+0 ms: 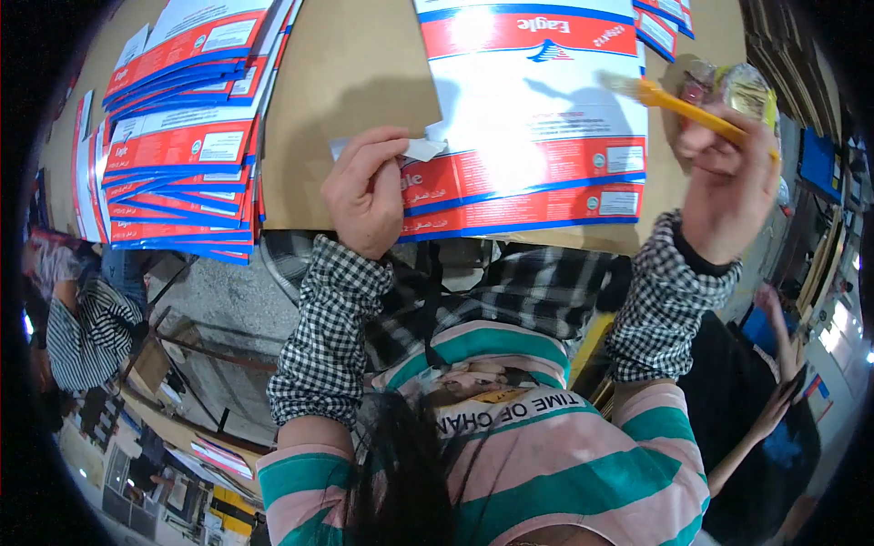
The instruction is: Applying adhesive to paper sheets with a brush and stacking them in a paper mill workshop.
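Note:
My left hand (pixel 366 193) pinches a small white paper flap (pixel 424 149) at the left edge of a flat printed carton sheet (pixel 537 118). The sheet is white, red and blue and lies in front of me, glare bleaching part of it. Over to the right, my right hand (pixel 733 173) grips a yellow-handled brush (pixel 678 102). Its pale bristles point left, above the sheet's right edge and apart from it as far as I can see. Whether the flap is part of the sheet or a loose piece, I cannot tell.
Overlapping stacks of similar printed cartons (pixel 182 136) fill the table's left side. Brown board (pixel 341 55) covers the tabletop. A yellowish, plastic-wrapped container (pixel 742 91) stands beyond my right hand. Other people sit at both sides, one in a striped top (pixel 86 341).

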Tool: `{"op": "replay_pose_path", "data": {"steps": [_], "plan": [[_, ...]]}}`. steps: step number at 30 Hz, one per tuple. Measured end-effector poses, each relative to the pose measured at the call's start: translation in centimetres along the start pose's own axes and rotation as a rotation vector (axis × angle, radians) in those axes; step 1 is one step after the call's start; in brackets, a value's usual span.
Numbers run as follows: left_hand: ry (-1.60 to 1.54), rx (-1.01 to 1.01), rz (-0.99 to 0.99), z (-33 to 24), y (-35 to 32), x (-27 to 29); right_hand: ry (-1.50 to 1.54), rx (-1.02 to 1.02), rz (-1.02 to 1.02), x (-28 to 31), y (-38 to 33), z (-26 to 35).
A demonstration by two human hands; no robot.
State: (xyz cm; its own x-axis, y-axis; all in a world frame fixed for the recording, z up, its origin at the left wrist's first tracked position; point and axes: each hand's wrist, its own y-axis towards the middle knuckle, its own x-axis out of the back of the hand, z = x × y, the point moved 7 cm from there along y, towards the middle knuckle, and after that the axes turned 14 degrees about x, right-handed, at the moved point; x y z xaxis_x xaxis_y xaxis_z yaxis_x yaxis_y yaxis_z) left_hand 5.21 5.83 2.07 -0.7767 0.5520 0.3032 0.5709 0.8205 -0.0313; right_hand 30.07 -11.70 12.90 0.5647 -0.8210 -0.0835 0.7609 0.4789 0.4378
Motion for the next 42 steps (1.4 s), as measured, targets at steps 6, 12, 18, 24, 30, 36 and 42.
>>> {"op": "replay_pose_path", "data": {"steps": [6,12,18,24,30,36,42], "plan": [[0.005,0.087,-0.02,2.3,-0.9,1.6,-0.383,0.269,-0.407,9.7,2.5,5.5],[0.058,-0.025,0.0,1.3,-0.3,1.2,-0.483,0.157,-0.344,11.1,2.2,3.8],[0.012,0.009,0.0,1.9,-0.1,1.1,-0.421,0.053,-0.225,9.1,1.9,2.6],[0.061,0.015,-0.026,1.5,-0.2,1.9,-0.231,0.016,-0.279,8.0,1.6,2.7],[0.045,-0.033,-0.045,0.4,-0.1,1.6,0.08,-0.234,-0.105,0.9,0.2,-1.9],[-0.005,0.016,-0.02,0.3,0.0,0.7,0.137,-0.444,0.163,-7.8,-4.0,-6.4],[-0.004,0.015,-0.028,0.1,-0.3,1.2,0.063,-0.447,0.3,-10.6,-5.2,-7.4]]}}
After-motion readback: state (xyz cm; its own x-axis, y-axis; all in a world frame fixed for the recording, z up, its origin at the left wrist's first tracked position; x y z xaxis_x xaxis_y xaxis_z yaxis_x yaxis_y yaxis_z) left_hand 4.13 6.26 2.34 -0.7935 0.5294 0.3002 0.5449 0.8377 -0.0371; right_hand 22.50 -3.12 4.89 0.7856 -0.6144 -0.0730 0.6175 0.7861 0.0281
